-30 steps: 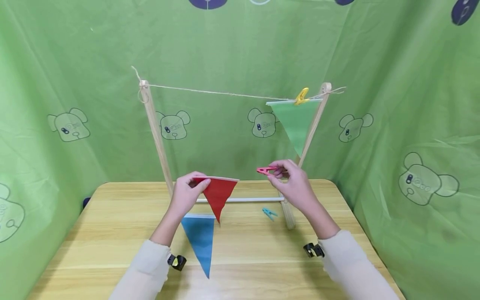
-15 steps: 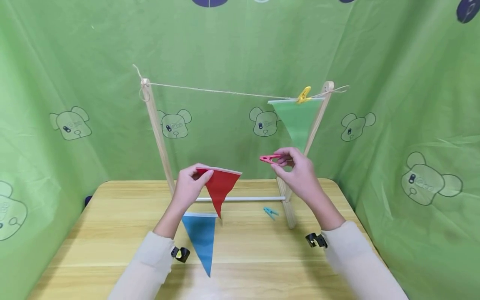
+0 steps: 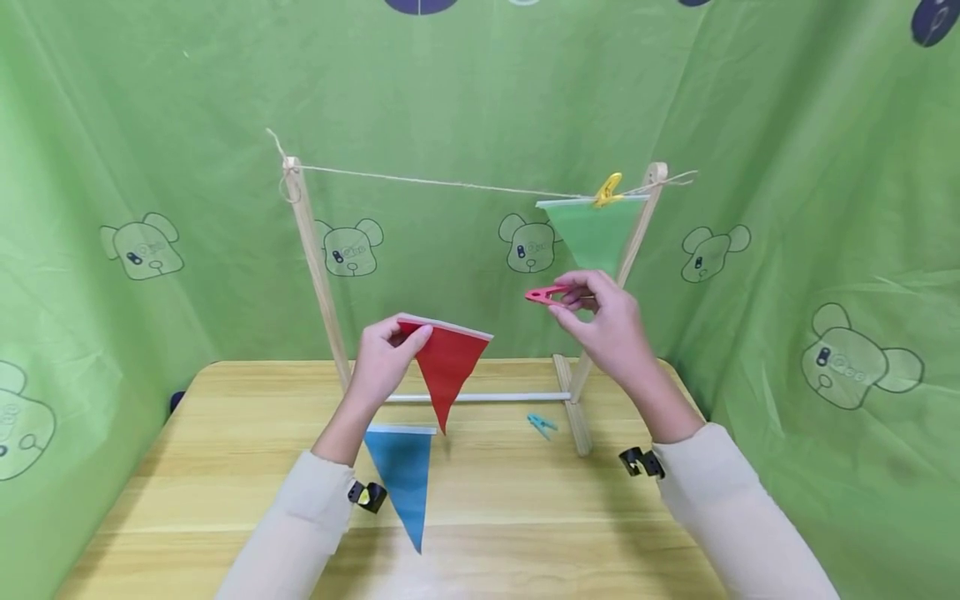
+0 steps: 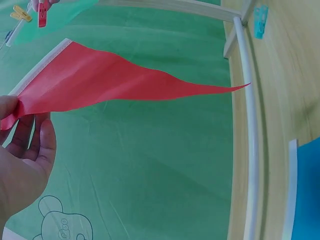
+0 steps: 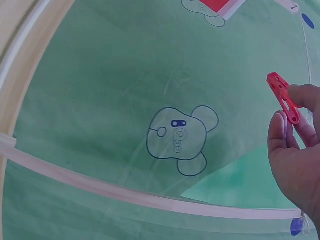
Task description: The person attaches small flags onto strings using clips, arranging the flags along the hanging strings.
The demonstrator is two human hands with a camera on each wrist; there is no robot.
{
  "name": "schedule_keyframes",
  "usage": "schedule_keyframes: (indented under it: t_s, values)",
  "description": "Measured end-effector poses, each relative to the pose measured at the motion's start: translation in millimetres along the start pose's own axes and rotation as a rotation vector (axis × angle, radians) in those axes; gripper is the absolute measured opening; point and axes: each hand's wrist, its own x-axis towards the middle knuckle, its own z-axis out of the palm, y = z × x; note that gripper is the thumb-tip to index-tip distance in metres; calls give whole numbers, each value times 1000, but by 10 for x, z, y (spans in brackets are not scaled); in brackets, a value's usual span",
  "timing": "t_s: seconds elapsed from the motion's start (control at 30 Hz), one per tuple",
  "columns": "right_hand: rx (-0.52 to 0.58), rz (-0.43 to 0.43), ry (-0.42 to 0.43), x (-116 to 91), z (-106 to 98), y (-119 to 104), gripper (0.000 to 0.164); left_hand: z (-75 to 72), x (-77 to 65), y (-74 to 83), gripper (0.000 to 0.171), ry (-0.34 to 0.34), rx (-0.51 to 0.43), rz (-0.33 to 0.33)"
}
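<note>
My left hand (image 3: 382,357) pinches a red triangular flag (image 3: 450,360) by the left end of its white top edge, and its tip hangs down above the table. In the left wrist view the thumb lies over the corner of the red flag (image 4: 110,77). My right hand (image 3: 611,329) holds a red clothespin (image 3: 546,295) between thumb and fingers, its nose pointing left. Both hands are below the string (image 3: 420,179). On the string's right part a yellow clothespin (image 3: 607,190) holds a green flag (image 3: 592,233), its lower tip hidden behind my right hand.
Two wooden posts carry the string, the left post (image 3: 318,267) and the right post (image 3: 637,237), joined low by a white rod (image 3: 487,397). On the table (image 3: 525,517) lie a blue flag (image 3: 405,475) and a light-blue clothespin (image 3: 542,426). Green curtains surround the table.
Both hands have risen toward the string and shifted slightly right, carrying the red flag and the red clothespin. The green flag, blue flag and light-blue clothespin have stayed in place.
</note>
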Motion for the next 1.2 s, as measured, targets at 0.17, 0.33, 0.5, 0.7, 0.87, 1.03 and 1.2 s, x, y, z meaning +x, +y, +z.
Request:
schedule_keyframes:
  t_s: [0.17,0.33,0.5,0.7,0.87,1.03,1.2]
  values:
    - [4,-19,31,65,-40,-46,37,9,32,71,23,4,-1,7]
    - [2,-36,56,120,-93,-139,36,31,76,144,22,17,-26,34]
    - [3,-65,77,198,-151,-234,36,61,123,212,21,32,-57,50]
    - [-23,-104,83,310,-213,-342,35,92,190,268,22,41,-86,49]
    - [-38,-128,95,388,-272,-423,36,130,240,331,22,63,-113,55]
    - [-66,-134,95,467,-319,-500,36,165,301,392,23,87,-136,55]
    - [-88,-140,85,532,-360,-572,34,194,343,444,24,91,-139,52]
